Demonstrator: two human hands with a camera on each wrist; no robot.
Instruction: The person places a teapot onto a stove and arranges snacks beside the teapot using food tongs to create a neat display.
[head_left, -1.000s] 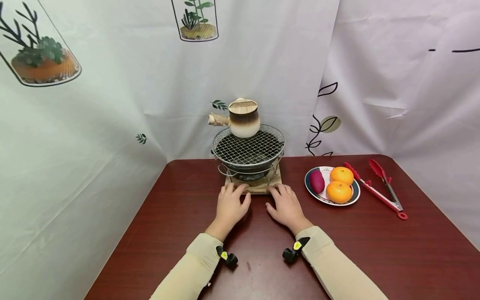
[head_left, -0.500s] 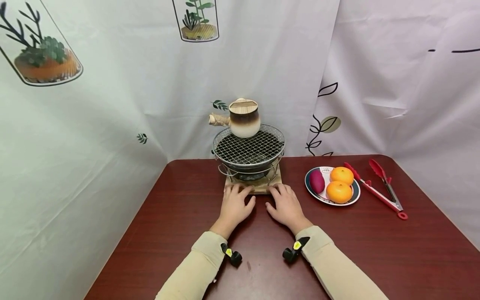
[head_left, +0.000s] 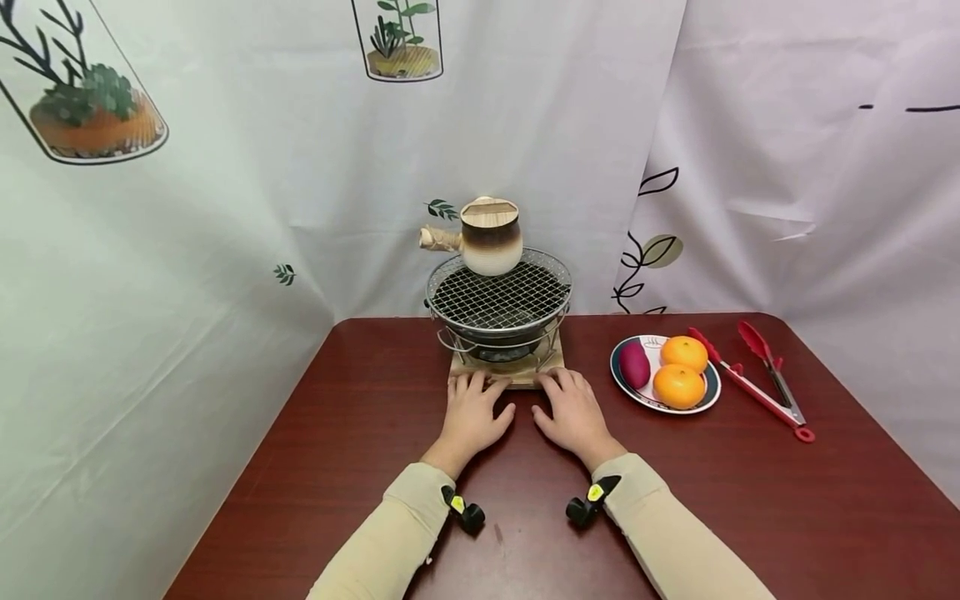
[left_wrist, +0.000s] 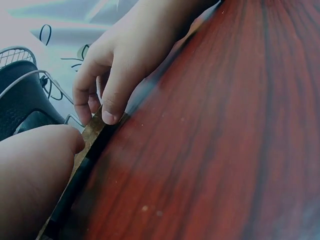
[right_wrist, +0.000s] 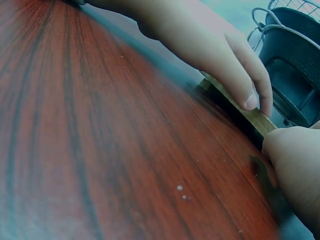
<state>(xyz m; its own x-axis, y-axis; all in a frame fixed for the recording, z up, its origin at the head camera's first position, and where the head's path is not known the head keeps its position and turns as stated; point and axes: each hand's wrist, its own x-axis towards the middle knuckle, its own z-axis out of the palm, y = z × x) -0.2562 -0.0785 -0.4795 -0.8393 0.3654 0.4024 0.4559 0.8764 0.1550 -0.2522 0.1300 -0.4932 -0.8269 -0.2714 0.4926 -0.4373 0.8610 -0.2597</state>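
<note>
In the head view, my left hand (head_left: 471,417) rests at the front edge of a wooden board (head_left: 504,382), fingertips touching it and thumb out to the side. Opposite it, my right hand (head_left: 573,412) lies with its fingertips on the same edge. On the board stands a round tabletop grill (head_left: 498,342) with a wire mesh top. A lidded pot (head_left: 491,250), white below and brown above, sits toward the back of the mesh, its wrapped handle pointing left. Both wrist views show the board's edge (left_wrist: 90,135) close to the fingers; my own hands partly hide it.
A plate (head_left: 621,385) to the right bears two oranges (head_left: 679,386) and a purple oblong food item (head_left: 634,365). Beyond it lie spread red-and-steel tongs (head_left: 757,392). The reddish wooden table (head_left: 360,417) meets printed curtains (head_left: 360,183) behind and on the left.
My left hand has shifted slightly right, closer to my right hand, still at the board's edge. My right hand, the grill and the pot stay put.
</note>
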